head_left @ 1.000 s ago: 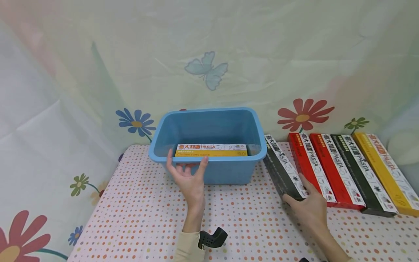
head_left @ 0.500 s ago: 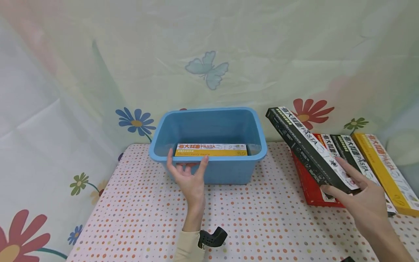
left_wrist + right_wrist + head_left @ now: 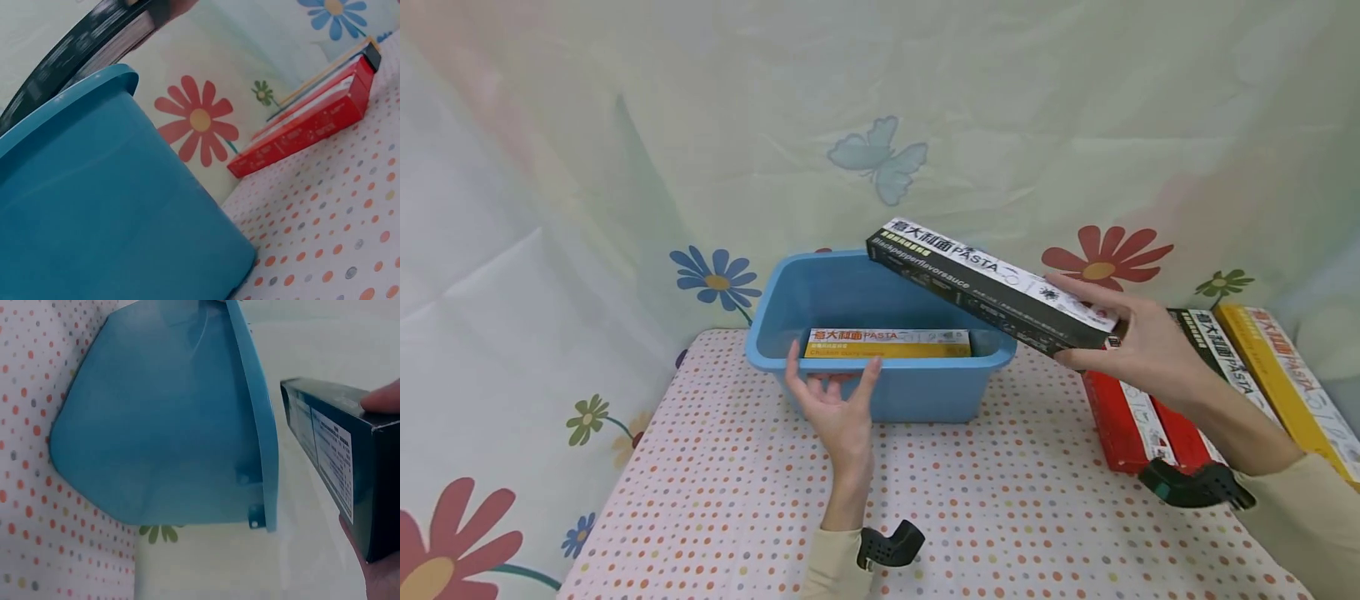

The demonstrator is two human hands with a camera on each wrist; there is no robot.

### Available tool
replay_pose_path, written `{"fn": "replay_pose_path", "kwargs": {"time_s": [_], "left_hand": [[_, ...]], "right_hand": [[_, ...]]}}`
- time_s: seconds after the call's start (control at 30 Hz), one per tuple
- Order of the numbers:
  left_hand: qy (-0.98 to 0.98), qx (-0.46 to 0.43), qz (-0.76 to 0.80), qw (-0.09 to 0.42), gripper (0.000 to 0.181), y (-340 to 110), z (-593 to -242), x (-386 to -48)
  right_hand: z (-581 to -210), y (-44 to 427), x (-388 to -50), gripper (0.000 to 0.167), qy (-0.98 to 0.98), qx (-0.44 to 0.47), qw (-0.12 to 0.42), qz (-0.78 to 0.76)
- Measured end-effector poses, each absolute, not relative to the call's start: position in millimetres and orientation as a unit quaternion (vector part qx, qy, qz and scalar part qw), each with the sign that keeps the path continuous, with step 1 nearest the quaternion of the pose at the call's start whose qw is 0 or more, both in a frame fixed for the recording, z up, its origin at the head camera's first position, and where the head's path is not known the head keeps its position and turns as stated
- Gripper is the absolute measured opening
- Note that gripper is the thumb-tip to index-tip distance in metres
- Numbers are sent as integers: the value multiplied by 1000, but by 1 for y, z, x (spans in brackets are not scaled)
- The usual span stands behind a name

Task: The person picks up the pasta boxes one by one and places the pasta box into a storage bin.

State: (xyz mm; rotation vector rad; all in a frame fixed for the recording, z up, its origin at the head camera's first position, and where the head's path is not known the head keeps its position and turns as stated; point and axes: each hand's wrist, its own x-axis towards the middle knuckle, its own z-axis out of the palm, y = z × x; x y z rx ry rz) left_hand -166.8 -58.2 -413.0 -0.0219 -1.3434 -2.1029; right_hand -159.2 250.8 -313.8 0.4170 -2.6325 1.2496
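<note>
意大利面 PASTA — held black box (image 3: 988, 287), yellow box (image 3: 917, 343) in bin (image 3: 932, 396) | Blackpepperflavorsauce — held black box

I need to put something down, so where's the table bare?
Left of the tub, the table is bare to its edge; so is the patch in front, between the left hand and the red boxes. Crowded: the right, where those, a black box and a yellow box lie side by side, partly hidden.

- I have room behind the yellow box (image 3: 887, 344) inside the blue bin (image 3: 925, 394).
- My black box (image 3: 985, 287) bars the bin's right rear.
- My left hand (image 3: 837, 417) occupies the front rim.
- I could pass between bin and red boxes (image 3: 1116, 417).
</note>
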Motion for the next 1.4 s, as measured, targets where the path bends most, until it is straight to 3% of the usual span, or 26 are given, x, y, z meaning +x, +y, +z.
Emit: {"fn": "replay_pose_path", "kwargs": {"time_s": [0.4,0.87,1.1,1.4], "left_hand": [[-512,-3,-801,309,107,-53,-413,-166],[-503,-14,-802,321,105,-57,-416,-165],[-500,-8,-804,323,105,-58,-416,-165],[-496,-16,-806,323,105,-57,-415,-168]], "right_hand": [[-294,194,-216,76,-856,284,-95,421],[-303,157,-266,72,-851,364,-150,348],[-310,154,-276,75,-837,372,-205,345],[-315,156,-283,73,-836,381,-191,346]]}}
